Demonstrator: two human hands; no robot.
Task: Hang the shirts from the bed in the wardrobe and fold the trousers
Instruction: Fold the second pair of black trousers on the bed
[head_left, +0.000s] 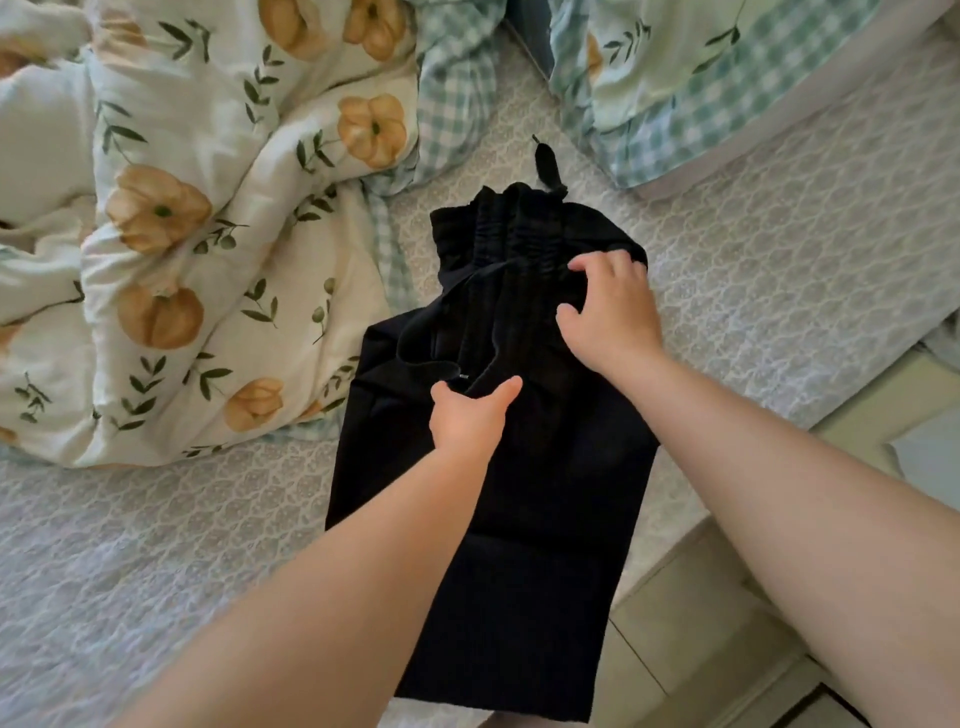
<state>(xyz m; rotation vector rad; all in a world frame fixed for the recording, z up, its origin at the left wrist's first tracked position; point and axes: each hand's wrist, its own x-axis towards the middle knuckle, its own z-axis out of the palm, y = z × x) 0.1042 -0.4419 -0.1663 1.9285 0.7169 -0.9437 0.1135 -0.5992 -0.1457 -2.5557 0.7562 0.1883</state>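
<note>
A pair of black trousers (524, 499) lies lengthwise on the bed (156, 545), its gathered elastic waistband at the far end and a drawstring tail poking out beyond it. The legs lie stacked and reach the bed's near edge. My left hand (467, 415) pinches a fold of the black cloth near the crotch, thumb and fingers curled into it. My right hand (608, 312) rests on the waistband's right side with fingers bent and gripping the fabric. No shirts show in this view.
A rumpled floral duvet (182, 234) with a checked underside fills the left and far side of the bed. Pillows (701, 67) in the same pattern lie at the far right. Pale floor tiles (727, 597) run along the bed's right edge.
</note>
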